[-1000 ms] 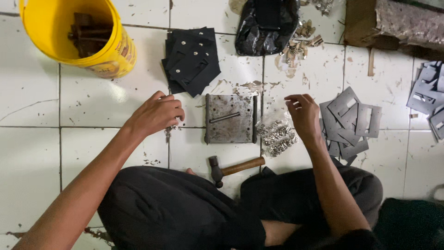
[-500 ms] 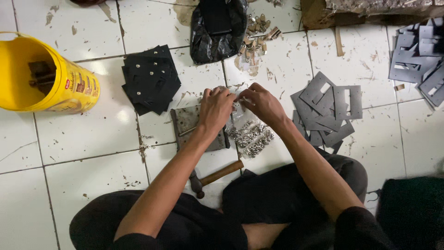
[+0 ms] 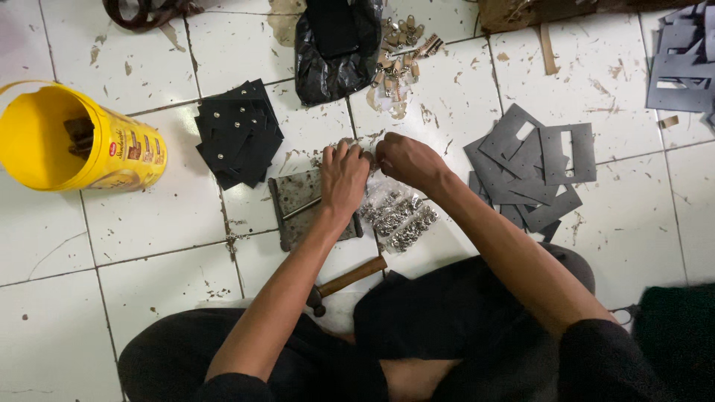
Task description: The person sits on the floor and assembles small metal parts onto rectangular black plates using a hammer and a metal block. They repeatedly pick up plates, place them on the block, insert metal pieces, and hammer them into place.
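My left hand (image 3: 344,179) and my right hand (image 3: 406,160) meet fingertip to fingertip over the far right corner of a worn square metal plate (image 3: 294,197) on the tiled floor. The fingers of both hands are curled and pinch a small part between them; it is almost wholly hidden. A thin metal rod (image 3: 300,209) lies across the plate, partly under my left hand. Just right of the plate is a heap of shiny metal fittings (image 3: 402,219). A wooden-handled hammer (image 3: 350,277) lies near my knees, below my left forearm.
Grey flat pieces with rectangular cut-outs (image 3: 536,164) are spread to the right, with more (image 3: 681,63) at the top right. A stack of black pieces (image 3: 238,134) lies left of the plate. A yellow bucket (image 3: 82,141) lies on its side. Behind are a black bag (image 3: 335,45) and metal clips (image 3: 398,37).
A second ago my hands were apart, the right by the grey pieces. They came together over the plate and now stay there, pinching. The view has shifted right.
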